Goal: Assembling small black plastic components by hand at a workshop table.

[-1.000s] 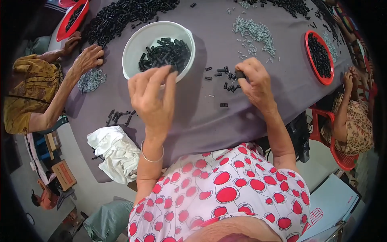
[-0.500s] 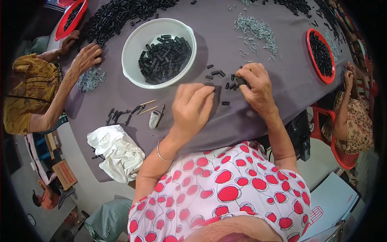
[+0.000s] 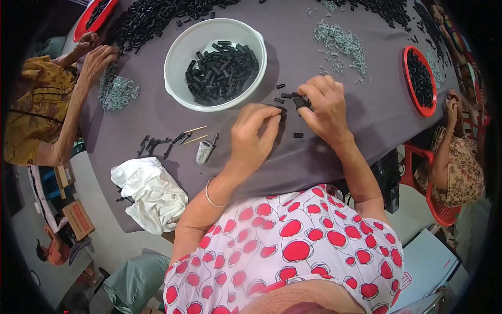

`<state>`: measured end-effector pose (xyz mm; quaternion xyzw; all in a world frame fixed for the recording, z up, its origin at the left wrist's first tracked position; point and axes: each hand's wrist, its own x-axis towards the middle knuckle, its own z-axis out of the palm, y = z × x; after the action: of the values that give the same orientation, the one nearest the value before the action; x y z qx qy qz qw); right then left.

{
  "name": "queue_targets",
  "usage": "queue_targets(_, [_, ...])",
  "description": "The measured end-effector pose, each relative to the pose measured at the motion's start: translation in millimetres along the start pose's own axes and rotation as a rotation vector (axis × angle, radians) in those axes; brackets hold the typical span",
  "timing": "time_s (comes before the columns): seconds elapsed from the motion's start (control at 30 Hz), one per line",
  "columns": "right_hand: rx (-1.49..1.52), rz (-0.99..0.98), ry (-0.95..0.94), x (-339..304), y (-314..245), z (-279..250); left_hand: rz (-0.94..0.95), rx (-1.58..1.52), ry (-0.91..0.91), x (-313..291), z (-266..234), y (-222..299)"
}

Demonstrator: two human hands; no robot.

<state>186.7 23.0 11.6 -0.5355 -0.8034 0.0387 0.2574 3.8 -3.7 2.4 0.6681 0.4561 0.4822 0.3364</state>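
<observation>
My left hand [image 3: 253, 135] is closed in a pinch, thumb against forefinger, above the table. Something small and thin shows at its fingertips, too small to make out. My right hand [image 3: 327, 107] has its fingers closed on a black plastic part [image 3: 300, 101], partly hidden by the thumb and fingers. Beside its fingertips lie a few small black pieces [image 3: 280, 100], and a single flat black piece [image 3: 298, 135] rests nearer to me. Just beyond my hands stands a white plastic bowl [image 3: 170, 86] holding many black tubular parts [image 3: 222, 73].
Loose springs [image 3: 342, 47] lie heaped at the far right. A red tray [image 3: 433, 110] of black parts stands at the right edge. On the left are two thin sticks [image 3: 196, 138], a grey-wrapped tool [image 3: 204, 152] and white cloth [image 3: 151, 193]. Co-workers sit at both sides.
My right hand has shifted left over the small black pieces, covering some, and is closer to my left hand. The left hand stays pinched. The whole view has shifted slightly.
</observation>
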Motion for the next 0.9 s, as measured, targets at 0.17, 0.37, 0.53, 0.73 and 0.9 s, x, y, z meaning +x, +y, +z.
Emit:
queue_targets(0.17, [0.078,-0.124,0.184,-11,-15,-12,-0.148,-0.138,-0.045,-2,-4,9])
queue_targets(0.37, [0.080,-0.255,0.194,-13,-29,-24,-0.558,-0.671,-0.171,3,-10,16])
queue_targets(0.53, [0.193,-0.331,0.100,-22,-27,-31,-0.654,-0.654,-0.504,9,-22,9])
queue_targets(0.73, [0.514,-0.199,-0.029,-44,-20,-29,-0.726,-0.680,-0.690,7,-22,11])
queue_targets(0.9, [0.580,-0.215,-0.057,-47,-19,-30,-0.754,-0.638,-0.777,10,-25,12])
